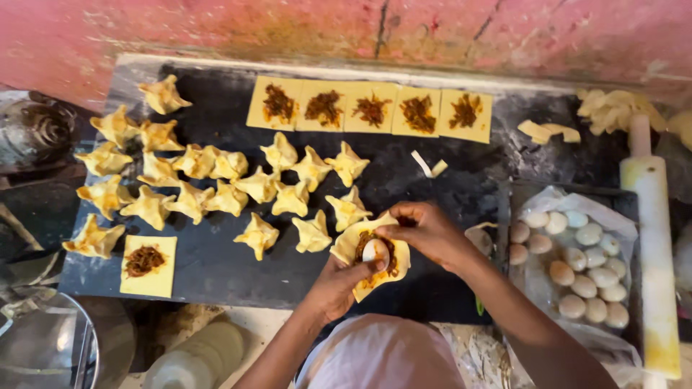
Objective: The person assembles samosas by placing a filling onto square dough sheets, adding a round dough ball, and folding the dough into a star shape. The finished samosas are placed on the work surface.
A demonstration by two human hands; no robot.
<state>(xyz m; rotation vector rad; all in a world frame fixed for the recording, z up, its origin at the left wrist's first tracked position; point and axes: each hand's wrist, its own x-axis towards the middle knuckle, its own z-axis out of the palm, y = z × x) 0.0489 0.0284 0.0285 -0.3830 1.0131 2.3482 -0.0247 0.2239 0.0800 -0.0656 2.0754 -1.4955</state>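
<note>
On the dark surface (216,266) below the pink wall (288,29) lie many folded pastry parcels (231,198), spread on the left and middle part. Behind them, along the far edge, is a row of five flat dough squares (369,109), each with brown filling in the centre, and one more filled dough square (148,265) lies alone near the front left corner. To the right stands a tray with a plastic bag of peeled boiled eggs (584,263), and beside it a long rolling pin (652,252) points away from the person. Some dough scraps (549,131) lie on the far right of the surface. Nothing stands between the hands and the parcels.

The dough square being worked (364,270) is held above the front edge of the surface, just beside the nearest parcels. It carries brown filling and a peeled egg (375,251) on top. The left hand (335,284) is under it, curled and grasping the dough from below, with the thumb touching the egg. The right hand (425,230) comes from the right side; its fingers are pinched together on the upper edge of the same dough, holding it closed there
</note>
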